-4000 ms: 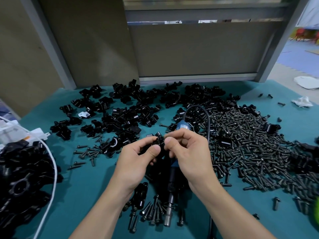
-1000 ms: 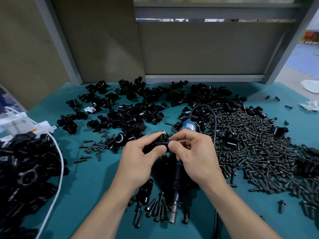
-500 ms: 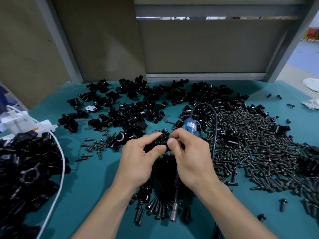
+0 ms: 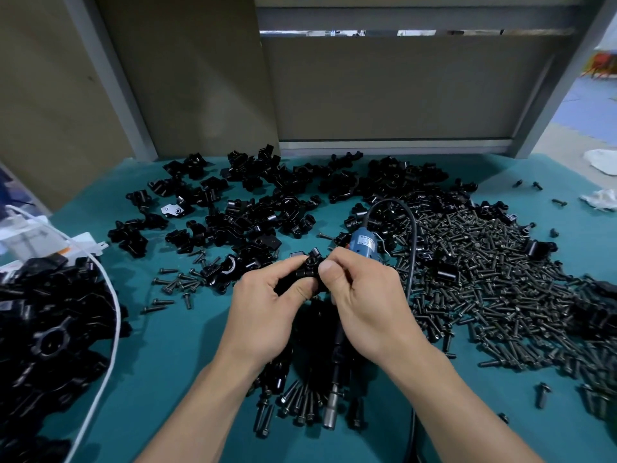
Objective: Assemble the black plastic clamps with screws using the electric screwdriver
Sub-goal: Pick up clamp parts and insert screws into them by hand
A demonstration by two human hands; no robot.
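Observation:
A black plastic clamp [image 4: 309, 267] is held above the middle of the teal table [image 4: 173, 355]. My left hand [image 4: 267, 315] grips it from the left, thumb underneath. My right hand [image 4: 364, 302] pinches its right side between thumb and forefinger; what those fingertips hold beyond the clamp is hidden. The electric screwdriver [image 4: 337, 389] lies on the table beneath my hands, its blue rear end [image 4: 364, 243] poking out behind my right hand and its metal tip toward me. Its black cable [image 4: 412, 235] loops over the screw heap.
Loose black clamp parts [image 4: 247, 208] spread across the back of the table. A big heap of dark screws [image 4: 494, 279] fills the right side, with a small bunch of screws [image 4: 293, 406] near the screwdriver tip. Finished black parts [image 4: 50, 332] and a white cable [image 4: 110, 329] sit at the left.
Both hands have kept the clamp in nearly the same spot above the screwdriver. Over the last second my fingers shifted slightly around it; the view tilted a little.

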